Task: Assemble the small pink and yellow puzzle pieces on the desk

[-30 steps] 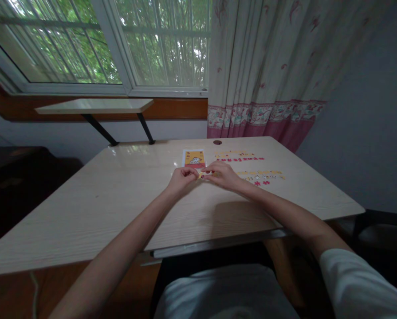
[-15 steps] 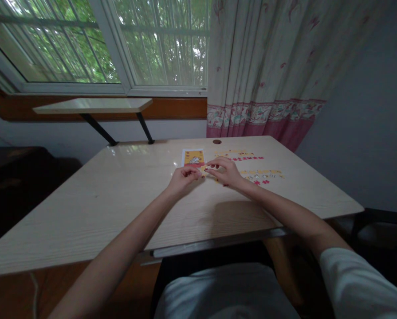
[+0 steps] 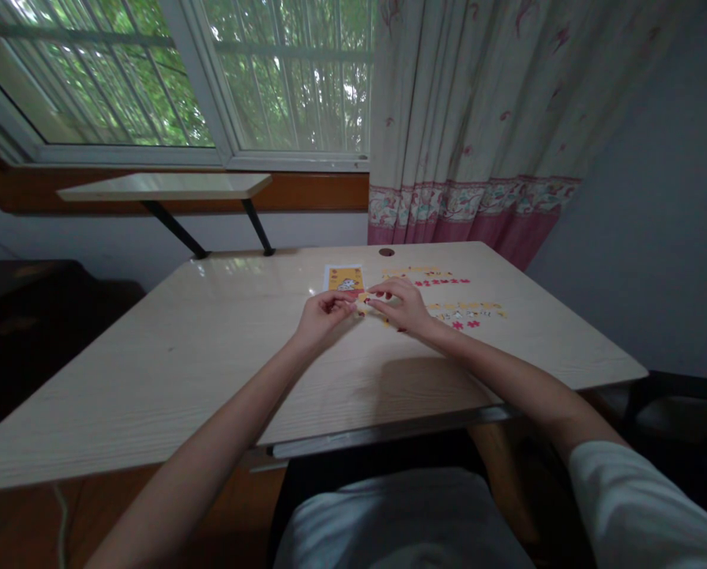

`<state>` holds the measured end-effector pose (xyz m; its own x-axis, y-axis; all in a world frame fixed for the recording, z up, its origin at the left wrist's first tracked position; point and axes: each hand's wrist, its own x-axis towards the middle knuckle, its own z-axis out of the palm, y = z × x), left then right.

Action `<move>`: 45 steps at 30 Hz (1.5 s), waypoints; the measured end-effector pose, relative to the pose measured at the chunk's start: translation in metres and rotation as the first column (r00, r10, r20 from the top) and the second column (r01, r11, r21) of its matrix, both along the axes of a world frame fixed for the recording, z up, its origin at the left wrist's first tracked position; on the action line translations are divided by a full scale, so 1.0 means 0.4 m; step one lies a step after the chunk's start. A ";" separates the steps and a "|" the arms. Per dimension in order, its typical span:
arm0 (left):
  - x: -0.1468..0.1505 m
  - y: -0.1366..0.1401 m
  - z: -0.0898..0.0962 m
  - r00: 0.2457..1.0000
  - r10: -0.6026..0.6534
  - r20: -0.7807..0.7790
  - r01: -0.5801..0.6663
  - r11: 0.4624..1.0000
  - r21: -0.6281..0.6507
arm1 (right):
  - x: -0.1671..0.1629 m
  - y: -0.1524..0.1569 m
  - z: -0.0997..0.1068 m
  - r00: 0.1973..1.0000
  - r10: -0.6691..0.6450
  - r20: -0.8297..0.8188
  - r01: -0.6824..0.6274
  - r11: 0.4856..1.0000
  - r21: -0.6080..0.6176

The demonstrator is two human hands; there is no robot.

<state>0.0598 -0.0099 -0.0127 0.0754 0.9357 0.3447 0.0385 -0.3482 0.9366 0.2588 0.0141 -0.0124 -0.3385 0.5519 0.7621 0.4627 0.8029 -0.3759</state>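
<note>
In the head view, a small, flat yellow puzzle piece is between the fingertips of the left grip and right grip, near a yellow-and-red paper picture. I cannot tell which grip pinches it.

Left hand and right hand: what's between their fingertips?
In the head view, small yellow pieces show between the left hand and right hand; their grip is unclear.
</note>
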 end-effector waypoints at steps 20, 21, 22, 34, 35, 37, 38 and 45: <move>-0.015 -0.024 0.018 0.938 0.147 -0.314 -0.021 0.928 0.371 | -0.022 -0.012 -0.018 0.997 0.039 -0.061 -0.045 0.994 -0.099; -0.015 -0.026 0.020 0.937 0.139 -0.321 -0.012 0.930 0.367 | -0.022 -0.013 -0.015 0.998 0.041 -0.049 -0.045 0.994 -0.097; -0.015 -0.027 0.023 0.934 0.133 -0.332 -0.005 0.933 0.359 | -0.023 -0.013 -0.012 0.999 0.040 -0.033 -0.043 0.994 -0.099; -0.159 0.048 -0.003 0.677 0.128 -0.725 0.012 0.983 0.184 | 0.003 0.011 -0.036 0.863 0.039 0.503 0.111 0.958 -0.263; -0.170 0.055 -0.009 0.650 0.110 -0.752 0.019 0.987 0.161 | 0.005 0.010 -0.037 0.840 0.046 0.540 0.118 0.957 -0.266; -0.185 0.066 -0.021 0.606 0.074 -0.792 0.028 0.993 0.114 | 0.007 0.007 -0.036 0.807 0.056 0.588 0.130 0.954 -0.269; -0.190 0.070 -0.025 0.596 0.064 -0.801 0.029 0.994 0.101 | 0.007 0.006 -0.035 0.797 0.057 0.601 0.137 0.953 -0.271; -0.194 0.071 -0.025 0.571 0.074 -0.818 0.023 0.994 0.106 | 0.016 0.014 -0.031 0.774 0.046 0.632 0.174 0.944 -0.281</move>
